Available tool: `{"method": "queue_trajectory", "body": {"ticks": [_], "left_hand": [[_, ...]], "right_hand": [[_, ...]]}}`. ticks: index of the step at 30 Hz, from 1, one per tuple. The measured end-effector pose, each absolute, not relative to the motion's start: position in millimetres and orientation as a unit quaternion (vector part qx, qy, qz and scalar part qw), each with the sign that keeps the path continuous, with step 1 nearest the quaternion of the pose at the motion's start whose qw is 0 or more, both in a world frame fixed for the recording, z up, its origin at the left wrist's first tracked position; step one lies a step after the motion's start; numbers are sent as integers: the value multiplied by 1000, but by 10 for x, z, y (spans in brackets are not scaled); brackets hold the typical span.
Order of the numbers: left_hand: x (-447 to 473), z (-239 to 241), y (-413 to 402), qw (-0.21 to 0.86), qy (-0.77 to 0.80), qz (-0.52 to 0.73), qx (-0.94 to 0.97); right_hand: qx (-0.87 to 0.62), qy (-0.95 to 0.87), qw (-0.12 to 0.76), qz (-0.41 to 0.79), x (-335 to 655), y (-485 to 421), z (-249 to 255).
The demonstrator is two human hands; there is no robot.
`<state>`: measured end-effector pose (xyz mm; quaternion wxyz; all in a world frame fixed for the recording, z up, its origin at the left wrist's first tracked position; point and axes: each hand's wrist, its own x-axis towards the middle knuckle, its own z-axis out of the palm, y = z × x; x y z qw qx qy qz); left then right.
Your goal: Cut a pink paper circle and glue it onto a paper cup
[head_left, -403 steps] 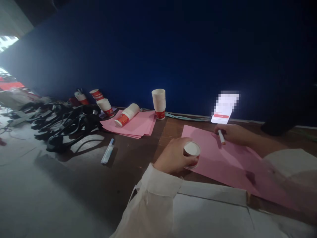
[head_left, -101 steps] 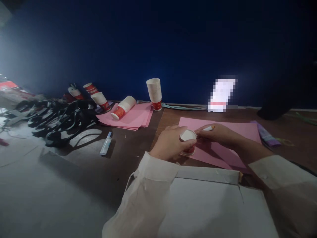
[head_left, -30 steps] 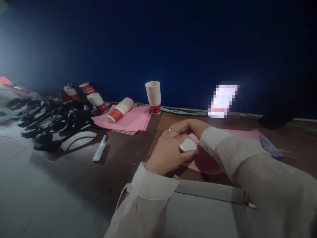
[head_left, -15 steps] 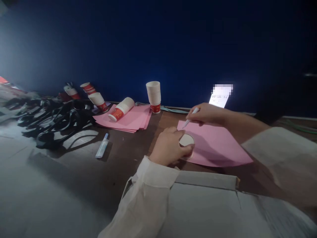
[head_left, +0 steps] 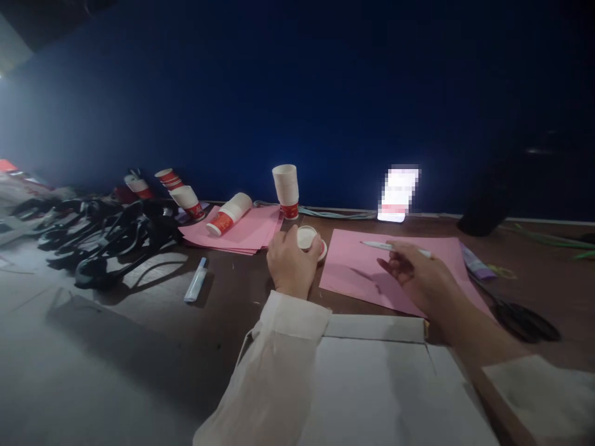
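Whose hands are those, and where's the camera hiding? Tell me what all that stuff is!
No robot here! These are a person's two bare hands. The camera is worn on their head, so you see forward and down. The left hand holds a paper cup. The right hand holds a white pen above a pink sheet on the brown table. Farther left, a cup stack lies on more pink paper, and another stack stands nearby. At the back a phone glows, and on the right are black-handled scissors. The black heap at far left is too jumbled to name.
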<state>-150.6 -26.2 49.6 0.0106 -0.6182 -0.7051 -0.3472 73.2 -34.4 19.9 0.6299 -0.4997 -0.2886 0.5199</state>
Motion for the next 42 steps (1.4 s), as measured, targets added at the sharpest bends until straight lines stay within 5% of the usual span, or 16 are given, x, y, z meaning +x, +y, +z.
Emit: {"method": "queue_trajectory", "body": {"ticks": [6,16,20,27,42], "left_hand": [[-1536,408,-182,20,-736,-278,-618],[-1527,444,-274,53,-674,-365,-640],[-1478,438,-329,-52,-602,-226,-764],[-1428,363,-275,-108,-575,15,-811],[-1410,421,-283,-114,-582,30,-805]], "right_hand": [[-460,-289,614,573,742,-354,-19],[-563,-512,398,513,687,-481,7],[-551,-632,318,442,687,-486,39],[-523,-675,295,428,637,-482,36],[-506,-696,266,434,567,-481,75]]}}
